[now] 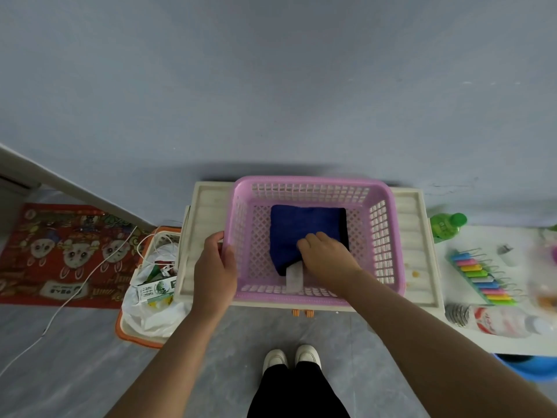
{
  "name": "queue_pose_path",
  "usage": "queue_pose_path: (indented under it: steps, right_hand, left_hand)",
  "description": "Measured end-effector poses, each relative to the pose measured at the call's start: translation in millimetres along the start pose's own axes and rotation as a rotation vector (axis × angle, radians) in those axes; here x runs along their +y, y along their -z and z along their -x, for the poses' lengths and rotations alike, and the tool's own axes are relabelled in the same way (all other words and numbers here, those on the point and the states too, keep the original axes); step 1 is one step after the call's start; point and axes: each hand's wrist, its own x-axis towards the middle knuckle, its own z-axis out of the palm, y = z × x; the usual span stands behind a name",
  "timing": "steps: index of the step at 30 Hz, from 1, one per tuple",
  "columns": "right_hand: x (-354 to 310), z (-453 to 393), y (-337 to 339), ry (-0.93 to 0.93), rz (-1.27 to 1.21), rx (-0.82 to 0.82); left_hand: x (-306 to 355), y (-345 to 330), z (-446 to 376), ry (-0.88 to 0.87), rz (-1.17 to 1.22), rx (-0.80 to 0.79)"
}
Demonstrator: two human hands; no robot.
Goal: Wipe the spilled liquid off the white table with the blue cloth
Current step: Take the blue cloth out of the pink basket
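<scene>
My right hand (327, 257) lies on the blue cloth (304, 229) in the bottom of the pink basket (382, 236), fingers curled over the cloth's near half; I cannot tell whether they have pinched it or only press on it. My left hand (214, 267) is closed on the basket's left rim, thumb inside, steadying it on the white table (417, 236). The main risk, I judge, is that the folded cloth drags or catches on the lattice floor as I lift, so the light basket tips toward me or slides if my left hand loosens. The white tag (294, 277) just under my right wrist could also catch. A small yellowish spill (415, 273) sits on the table well to the right of my grip, past the basket wall; lifting carelessly could swing the basket across it and smear it.
</scene>
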Motion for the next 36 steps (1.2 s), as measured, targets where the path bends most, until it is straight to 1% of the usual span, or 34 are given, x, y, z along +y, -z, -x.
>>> queue_pose_path:
  steps: [3, 5, 6, 8, 11, 14, 19, 23, 25, 27, 29, 32, 34, 36]
  right_hand:
    - [3.8, -5.1, 10.6, -0.207, -0.251, 0.065]
    - [6.3, -6.7, 18.5, -0.289, -0.405, 0.113]
    - [7.2, -6.7, 22.3, -0.301, -0.444, 0.138]
    - [8.1, -4.7, 30.8, -0.297, -0.444, 0.154]
    - [10.6, 0.7, 39.0, -0.301, -0.454, 0.099]
    - [13.6, 11.6, 45.9, -0.262, -0.503, 0.056]
    - [10.3, 44.4, 63.7, -0.131, -0.643, 0.112]
    - [-2.4, 73.2, 81.2, -0.125, -0.663, 0.168]
    - [-10.7, 89.9, 91.7, -0.174, -0.711, 0.213]
    - [-21.9, 108.4, 100.0, -0.247, -0.791, 0.267]
    - [-35.8, 128.7, 104.2, -0.322, -0.891, 0.312]
    - [-59.2, 162.9, 99.8, -0.466, -1.113, 0.362]
    - [-77.1, 186.0, 91.0, -0.587, -1.26, 0.328]
    - [-96.1, 207.5, 73.9, -0.702, -1.298, 0.304]
  left_hand:
    - [0.9, 0.3, -0.5, -0.005, -0.003, 0.005]
    - [1.1, -0.2, -0.5, -0.002, -0.011, 0.006]
    - [1.2, -0.2, -0.4, -0.001, -0.017, 0.006]
    - [2.3, -0.4, -0.9, 0.005, -0.028, 0.008]
    - [4.2, 0.4, -2.1, 0.014, -0.04, 0.001]
    - [6.8, 2.6, -1.9, 0.026, -0.06, -0.023]
    - [9.8, 7.4, -4.8, 0.051, -0.092, -0.081]
    - [12.8, 11.7, -7.0, 0.066, -0.111, -0.144]
    - [18.3, 18.0, -6.2, 0.07, -0.135, -0.149]
    - [23.0, 27.0, -5.0, 0.024, -0.189, -0.125]
    - [26.5, 37.6, 0.7, -0.031, -0.178, -0.121]
    - [28.5, 55.5, 22.1, -0.189, -0.12, -0.186]
    - [27.0, 67.2, 41.2, -0.216, -0.108, -0.257]
    - [19.5, 75.5, 60.8, -0.216, -0.097, -0.356]
